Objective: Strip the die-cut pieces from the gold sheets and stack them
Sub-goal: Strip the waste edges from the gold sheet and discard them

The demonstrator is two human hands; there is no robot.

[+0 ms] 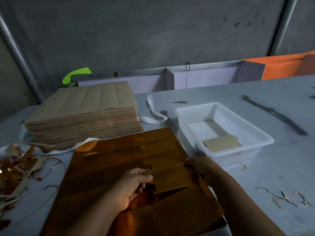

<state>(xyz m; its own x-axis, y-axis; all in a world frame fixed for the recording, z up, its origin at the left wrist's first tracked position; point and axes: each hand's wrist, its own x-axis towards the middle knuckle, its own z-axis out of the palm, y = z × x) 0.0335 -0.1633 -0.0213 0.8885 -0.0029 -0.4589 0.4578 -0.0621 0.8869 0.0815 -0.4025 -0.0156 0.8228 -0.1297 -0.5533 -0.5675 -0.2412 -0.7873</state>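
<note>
1. Gold sheet point(119, 150) lies flat on table point(255, 103) at the near edge. One die-cut piece point(172, 178) is part-lifted out of it, centre-right.
2. Left hand point(131, 186): fingers point(144, 176) clamped on piece's L end, thumb on top. Right hand point(201, 166): pinching R end, thumb on top; fingers beneath hidden.
3. White tray point(265, 138) just right of sheet holds one stripped piece point(221, 143), brown side up, so stack barely begun. Tall pile of brown-side-up sheets point(85, 113) behind-left; scrap strips point(17, 164) far left.
4. Risks:
   - Perforated line along piece's far edge looks attached, so an uneven L/R pull could tear or crease it.
   - Waste slivers at notched ends may cling & ride into tray.
   - Nothing pins sheet, so it may lift or slide w/ the pull.
</note>
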